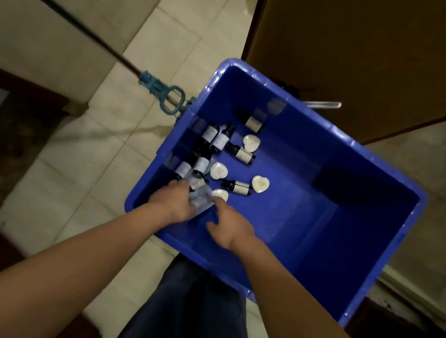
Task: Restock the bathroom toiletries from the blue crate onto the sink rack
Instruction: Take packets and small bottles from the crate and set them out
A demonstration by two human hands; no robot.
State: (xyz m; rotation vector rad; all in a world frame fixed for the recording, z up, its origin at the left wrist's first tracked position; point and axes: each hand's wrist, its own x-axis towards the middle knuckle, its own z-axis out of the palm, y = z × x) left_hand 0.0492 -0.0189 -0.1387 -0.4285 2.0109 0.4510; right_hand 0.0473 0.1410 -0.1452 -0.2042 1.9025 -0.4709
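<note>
Both hands reach into the near left corner of the blue crate, right of frame centre. The left hand grips a clear plastic packet; the right hand hovers just beside it, fingers spread. Small dark bottles and white heart-shaped soaps lie scattered along the crate's left side, and a mop handle crosses the upper left.

Dim, soft, wide-angle bend at edges
</note>
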